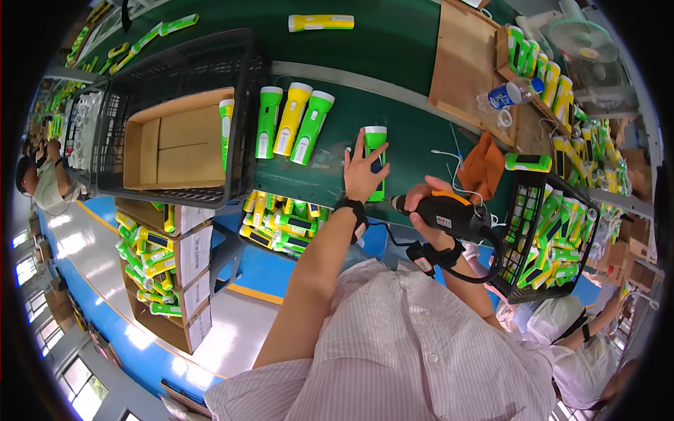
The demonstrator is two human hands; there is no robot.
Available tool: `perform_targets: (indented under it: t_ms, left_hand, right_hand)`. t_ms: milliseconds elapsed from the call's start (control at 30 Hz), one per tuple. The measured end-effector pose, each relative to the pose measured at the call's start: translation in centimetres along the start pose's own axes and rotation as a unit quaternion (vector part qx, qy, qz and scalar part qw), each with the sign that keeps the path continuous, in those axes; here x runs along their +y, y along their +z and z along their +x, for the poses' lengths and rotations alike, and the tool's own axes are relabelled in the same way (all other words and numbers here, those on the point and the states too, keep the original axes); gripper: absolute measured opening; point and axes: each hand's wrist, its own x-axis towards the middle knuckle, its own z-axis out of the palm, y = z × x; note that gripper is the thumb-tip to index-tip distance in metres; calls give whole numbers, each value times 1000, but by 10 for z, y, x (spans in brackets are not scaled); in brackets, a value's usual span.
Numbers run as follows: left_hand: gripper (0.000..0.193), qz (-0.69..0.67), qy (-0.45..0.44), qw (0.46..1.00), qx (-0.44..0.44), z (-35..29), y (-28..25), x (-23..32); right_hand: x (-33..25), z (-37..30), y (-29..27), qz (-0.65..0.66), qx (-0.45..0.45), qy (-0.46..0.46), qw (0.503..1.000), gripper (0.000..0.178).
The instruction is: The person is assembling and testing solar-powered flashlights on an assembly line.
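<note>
A green flashlight [375,189] with a white head lies on the green workbench, its head pointing away from me. My left hand [364,172] rests over it, fingers spread, some lying across its body and some beside it. My right hand [430,203] is closed around a black and orange power drill [453,214]. The drill's chuck points left, just right of the flashlight's near end; whether its tip touches anything I cannot tell. Left of my hands, a green flashlight [268,123], a yellow flashlight [293,119] and another green flashlight [312,128] lie side by side.
At left stands a black crate [242,105] holding a cardboard box [175,105]. A black basket [523,238] full of flashlights is at right, near an orange cloth [482,168] and white cables. A water bottle [510,95] lies on a wooden board [463,63]. Flashlights fill cardboard boxes [196,259] below.
</note>
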Motion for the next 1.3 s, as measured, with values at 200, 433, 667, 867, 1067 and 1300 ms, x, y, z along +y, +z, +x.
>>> perform_targets:
  t_ms: [200,433,667,867,1067,1300]
  left_hand:
    - [49,9,21,999,32,-2,2,-1]
    - [48,32,29,997,69,-1,5,0]
    - [48,15,18,997,69,-2,6,-6]
    - [45,3,15,998,67,-2,4,-1]
    - [44,0,18,998,68,0,2,-3]
    - [45,3,20,997,73,-3,6,-3]
  right_hand:
    - [6,-5,2,-64,-43,-22,997,52]
    - [14,-10,11,-82,48,11,995,56]
    - [19,-23,28,-189,-38,-28,981,60]
    - [15,-18,28,-172,-12,-29,985,57]
    - [23,-16,31,-111,5,-75,991,55]
    - [23,-17,32,-106,23,-84,990,50]
